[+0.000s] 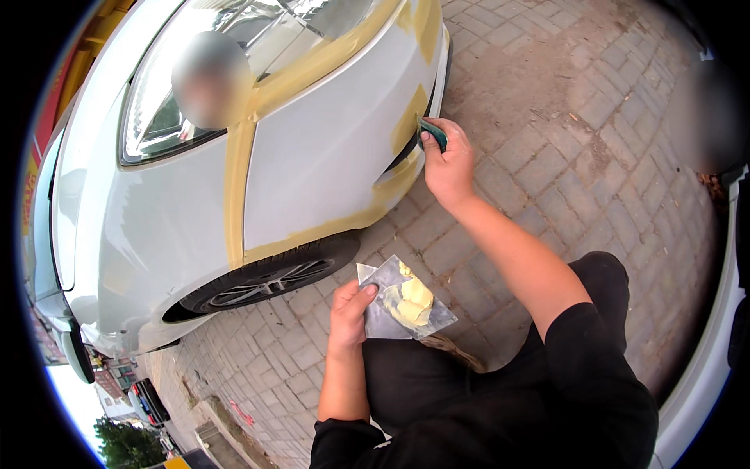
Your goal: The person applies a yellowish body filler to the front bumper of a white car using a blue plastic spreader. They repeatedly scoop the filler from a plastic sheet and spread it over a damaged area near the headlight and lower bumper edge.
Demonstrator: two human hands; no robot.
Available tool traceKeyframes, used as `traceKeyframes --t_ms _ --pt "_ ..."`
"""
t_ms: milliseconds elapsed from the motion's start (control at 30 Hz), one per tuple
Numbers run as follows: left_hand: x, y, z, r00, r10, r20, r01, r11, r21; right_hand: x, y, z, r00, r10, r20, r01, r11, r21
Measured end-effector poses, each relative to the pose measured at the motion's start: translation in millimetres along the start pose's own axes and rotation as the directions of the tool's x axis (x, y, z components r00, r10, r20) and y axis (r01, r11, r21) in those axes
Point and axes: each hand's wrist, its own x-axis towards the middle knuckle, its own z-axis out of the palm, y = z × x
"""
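Observation:
My right hand (448, 166) grips a small dark green spreader (432, 133) and presses its edge against the front bumper of a white car (328, 148), where yellowish filler covers the corner. My left hand (348, 314) holds a flat grey metal plate (379, 316) near my knee. A lump of pale yellow putty (409, 301) lies on that plate. More yellow filler runs along the fender seam, the wheel arch edge and under the headlight (168, 102).
The car's front wheel (269, 283) stands on grey paving bricks (547, 125). Another white vehicle's edge (715, 344) curves along the right rim. My black-trousered knee (601, 277) is bent low. A kerb and parked cars show at the bottom left.

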Motion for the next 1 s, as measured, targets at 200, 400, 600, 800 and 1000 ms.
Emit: traceKeyframes --t_ms 200,400,600,800,1000 --pt "6 -1 -1 0.998 -0.044 0.035 0.044 0.999 0.003 -53 -18 12 0.992 -0.055 0.115 0.048 0.997 0.063" --pt "2 -1 -2 1.000 -0.020 0.015 0.020 1.000 0.023 -4 -13 -1 1.000 -0.018 -0.005 0.018 0.999 0.047" --pt "-1 0 1 1.000 0.013 0.001 -0.013 1.000 0.008 2 -1 7 0.986 0.162 -0.027 -0.160 0.985 0.059" --pt "6 -4 -2 0.998 -0.053 0.016 0.053 0.999 0.011 -63 -26 13 0.990 -0.005 0.143 -0.007 0.997 0.082" --pt "-1 -5 -10 1.000 -0.019 -0.024 0.019 0.999 0.026 7 -26 -6 0.999 -0.003 -0.035 0.006 0.997 0.075"
